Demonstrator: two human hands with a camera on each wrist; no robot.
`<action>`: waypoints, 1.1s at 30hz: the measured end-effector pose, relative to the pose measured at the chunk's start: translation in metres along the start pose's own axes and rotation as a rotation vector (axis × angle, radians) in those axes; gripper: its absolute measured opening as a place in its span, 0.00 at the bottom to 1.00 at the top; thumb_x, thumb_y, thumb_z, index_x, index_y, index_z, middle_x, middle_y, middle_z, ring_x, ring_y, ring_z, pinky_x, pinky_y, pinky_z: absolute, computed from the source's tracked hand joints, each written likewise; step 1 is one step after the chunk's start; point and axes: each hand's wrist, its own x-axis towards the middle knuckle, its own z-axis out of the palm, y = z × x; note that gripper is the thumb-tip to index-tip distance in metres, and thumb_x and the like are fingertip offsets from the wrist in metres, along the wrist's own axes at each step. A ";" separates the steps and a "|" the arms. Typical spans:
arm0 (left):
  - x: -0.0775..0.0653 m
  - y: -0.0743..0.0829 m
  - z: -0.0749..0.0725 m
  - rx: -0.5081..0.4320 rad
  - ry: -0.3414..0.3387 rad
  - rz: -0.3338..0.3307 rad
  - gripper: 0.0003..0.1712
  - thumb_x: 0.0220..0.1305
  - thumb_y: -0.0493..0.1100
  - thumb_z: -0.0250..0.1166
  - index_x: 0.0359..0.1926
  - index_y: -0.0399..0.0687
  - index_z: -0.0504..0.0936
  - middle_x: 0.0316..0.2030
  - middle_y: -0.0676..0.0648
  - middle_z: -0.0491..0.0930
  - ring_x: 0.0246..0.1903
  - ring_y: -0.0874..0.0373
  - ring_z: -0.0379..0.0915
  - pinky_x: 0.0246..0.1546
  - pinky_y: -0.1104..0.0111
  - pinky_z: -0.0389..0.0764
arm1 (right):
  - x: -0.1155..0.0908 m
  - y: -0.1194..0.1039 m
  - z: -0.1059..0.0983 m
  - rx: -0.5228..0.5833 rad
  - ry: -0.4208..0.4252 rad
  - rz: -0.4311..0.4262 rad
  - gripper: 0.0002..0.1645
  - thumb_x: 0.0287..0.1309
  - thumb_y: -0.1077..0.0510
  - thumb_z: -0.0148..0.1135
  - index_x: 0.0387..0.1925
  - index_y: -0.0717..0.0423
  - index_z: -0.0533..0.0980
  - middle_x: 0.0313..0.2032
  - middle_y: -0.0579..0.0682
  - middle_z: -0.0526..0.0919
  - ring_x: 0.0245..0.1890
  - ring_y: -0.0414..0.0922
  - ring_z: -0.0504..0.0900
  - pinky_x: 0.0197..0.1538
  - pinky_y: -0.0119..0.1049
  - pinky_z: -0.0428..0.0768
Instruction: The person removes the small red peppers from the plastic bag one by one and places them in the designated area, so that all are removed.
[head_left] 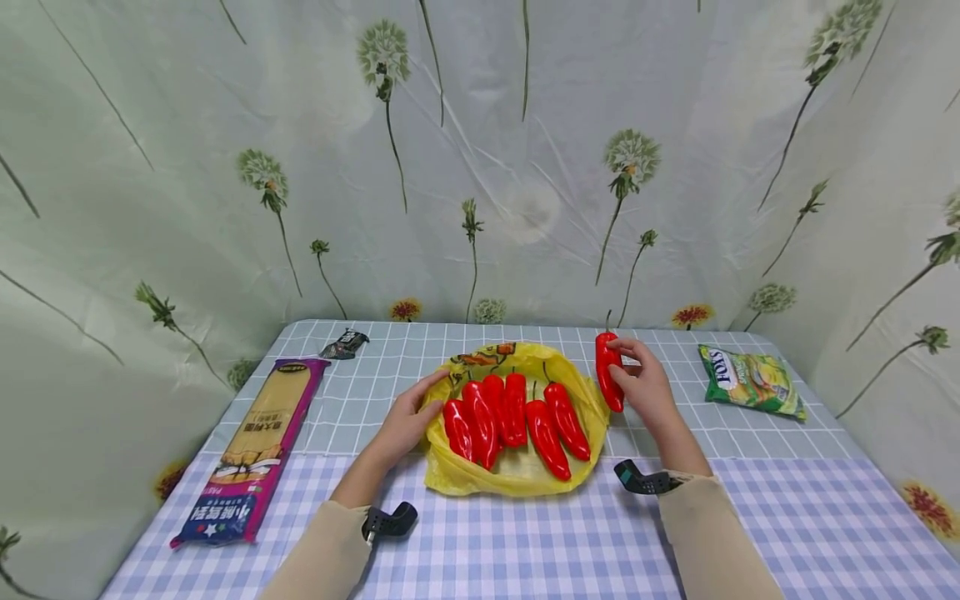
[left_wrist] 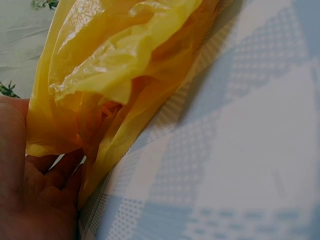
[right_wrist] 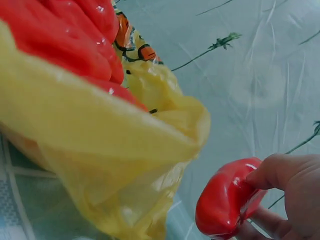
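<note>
A yellow plastic bag (head_left: 480, 482) lies spread open at the middle of the table, with several glossy red chili peppers (head_left: 514, 408) inside it. My left hand (head_left: 405, 421) grips the bag's left edge; in the left wrist view, the thumb and fingers sit on either side of the crumpled yellow plastic (left_wrist: 115, 65). Just beyond the bag's right rim, my right hand (head_left: 647, 385) pinches one red chili pepper (head_left: 607, 367) between thumb and fingers, its stem pointing up and away. The right wrist view shows this pepper (right_wrist: 222, 200) apart from the bag.
At the left lies a long pasta packet (head_left: 251, 450), with a small black wrapper (head_left: 345, 344) behind it. A green FOX'S candy bag (head_left: 752, 382) lies at the right. Behind the table hangs a flower-printed curtain (head_left: 525, 167).
</note>
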 end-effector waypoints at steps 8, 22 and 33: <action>-0.001 -0.001 0.000 -0.006 0.004 -0.010 0.31 0.72 0.35 0.53 0.73 0.56 0.66 0.76 0.45 0.59 0.77 0.45 0.51 0.77 0.51 0.55 | 0.005 0.011 0.002 0.026 0.046 0.053 0.35 0.63 0.63 0.58 0.71 0.48 0.64 0.72 0.58 0.64 0.65 0.59 0.68 0.58 0.52 0.83; 0.001 -0.002 0.001 0.002 0.003 -0.007 0.30 0.73 0.35 0.53 0.73 0.58 0.66 0.76 0.47 0.60 0.77 0.47 0.52 0.77 0.53 0.56 | 0.010 0.032 0.003 -0.038 0.082 0.123 0.40 0.61 0.65 0.58 0.74 0.47 0.62 0.73 0.62 0.60 0.68 0.63 0.65 0.63 0.57 0.78; 0.000 -0.002 0.001 0.016 0.008 -0.009 0.30 0.73 0.35 0.53 0.73 0.57 0.66 0.76 0.44 0.59 0.76 0.44 0.52 0.76 0.50 0.58 | 0.013 0.042 0.005 -0.059 0.064 0.094 0.32 0.69 0.60 0.56 0.72 0.51 0.64 0.73 0.64 0.60 0.71 0.64 0.63 0.69 0.57 0.73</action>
